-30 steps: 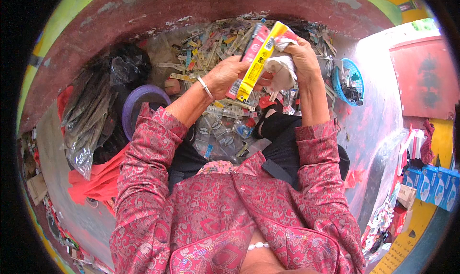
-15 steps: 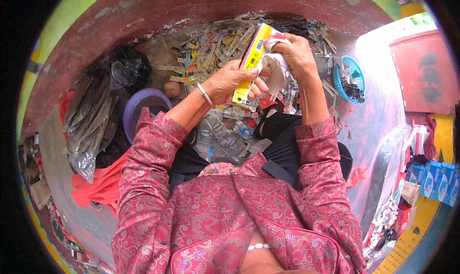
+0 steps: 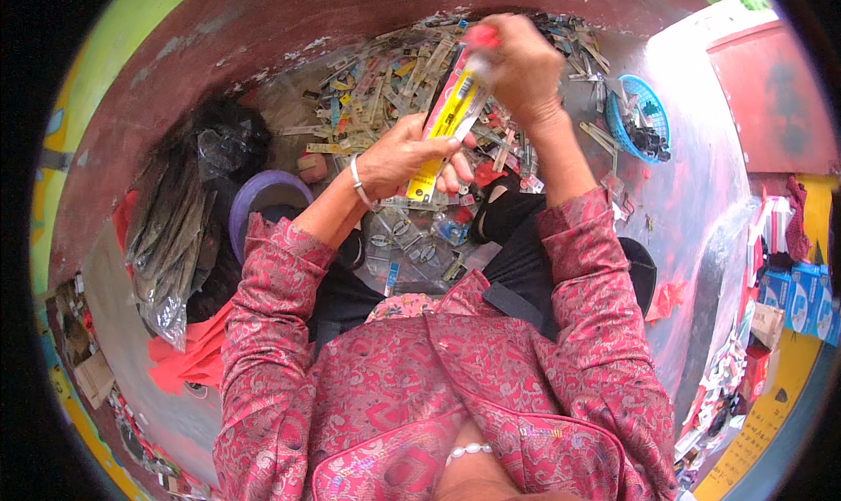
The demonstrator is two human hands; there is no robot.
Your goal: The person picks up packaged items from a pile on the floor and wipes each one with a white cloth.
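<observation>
Your left hand point(image 3: 399, 164) is pinching the long yellow-and-pink cardboard box point(image 3: 451, 116); beyond those fingers, your right hand point(image 3: 526, 67) is clutching blurred red-and-white cloth point(image 3: 482, 36), the work seemingly remaining unfinished.

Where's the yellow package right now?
Upper middle of the head view: the yellow package is in the left hand, gripped near its lower end, with the right hand close by its upper end.

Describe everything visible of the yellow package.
The long, narrow package shows a yellow face with dark print and pink alongside; it looks like card. It slants, upper end rightward, above scattered strips. The left hand grips its lower part, thumb across the yellow; the blurred right hand is at its upper end, contact unclear.
</observation>
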